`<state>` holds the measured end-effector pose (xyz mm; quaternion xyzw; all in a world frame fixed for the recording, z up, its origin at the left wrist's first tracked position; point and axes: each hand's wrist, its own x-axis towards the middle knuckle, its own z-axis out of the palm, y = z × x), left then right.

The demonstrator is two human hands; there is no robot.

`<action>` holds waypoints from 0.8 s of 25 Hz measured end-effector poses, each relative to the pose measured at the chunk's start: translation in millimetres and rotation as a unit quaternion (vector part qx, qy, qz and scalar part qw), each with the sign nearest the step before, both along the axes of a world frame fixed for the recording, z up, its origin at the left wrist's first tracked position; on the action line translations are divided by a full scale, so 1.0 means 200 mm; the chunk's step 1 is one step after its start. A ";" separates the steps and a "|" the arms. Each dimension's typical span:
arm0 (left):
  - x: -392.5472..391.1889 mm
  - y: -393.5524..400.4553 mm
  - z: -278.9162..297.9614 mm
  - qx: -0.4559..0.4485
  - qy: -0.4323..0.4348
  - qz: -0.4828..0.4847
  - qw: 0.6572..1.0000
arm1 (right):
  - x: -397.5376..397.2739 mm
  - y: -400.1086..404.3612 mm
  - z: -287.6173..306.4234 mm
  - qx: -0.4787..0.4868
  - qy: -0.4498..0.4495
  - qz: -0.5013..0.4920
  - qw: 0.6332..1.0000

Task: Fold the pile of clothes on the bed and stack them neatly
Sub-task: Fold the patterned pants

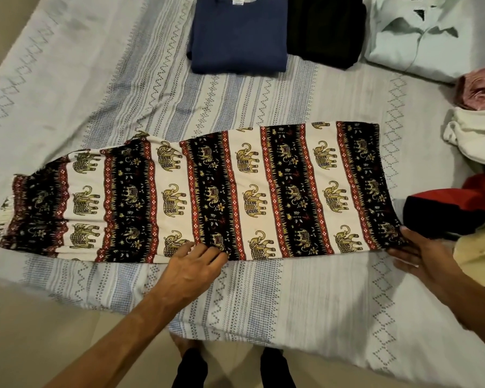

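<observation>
Elephant-print trousers [207, 191] in black, white and red lie flat and lengthwise across the bed [291, 303], folded leg on leg. My left hand [196, 261] rests on their near edge at the middle, fingers straight on the cloth. At the trousers' near right corner my right hand [420, 256] lies with its fingers spread against the fabric edge. A folded blue top [238, 35] and a folded black garment [325, 29] sit side by side at the far edge.
A pale green shirt [420, 37] lies at the far right. Unfolded clothes pile along the right side: pink fabric [479, 91], a white piece [476, 135], a red and black item [443, 211], a cream one [482, 253]. The bed's near edge meets the floor [53, 331].
</observation>
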<state>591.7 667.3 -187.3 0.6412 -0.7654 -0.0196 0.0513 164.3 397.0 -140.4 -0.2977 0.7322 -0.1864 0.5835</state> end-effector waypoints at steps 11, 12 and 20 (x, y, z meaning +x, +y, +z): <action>0.23 0.07 0.04 0.021 -0.057 0.044 0.997 | -0.25 0.00 -0.13 -0.005 0.073 0.013 0.997; 0.29 0.10 0.04 0.033 -0.067 0.049 0.996 | -0.34 -0.04 -0.21 0.005 0.072 0.030 0.997; 0.80 0.45 0.13 0.113 -0.111 0.091 0.983 | 0.37 0.35 0.10 -0.409 0.368 0.547 0.631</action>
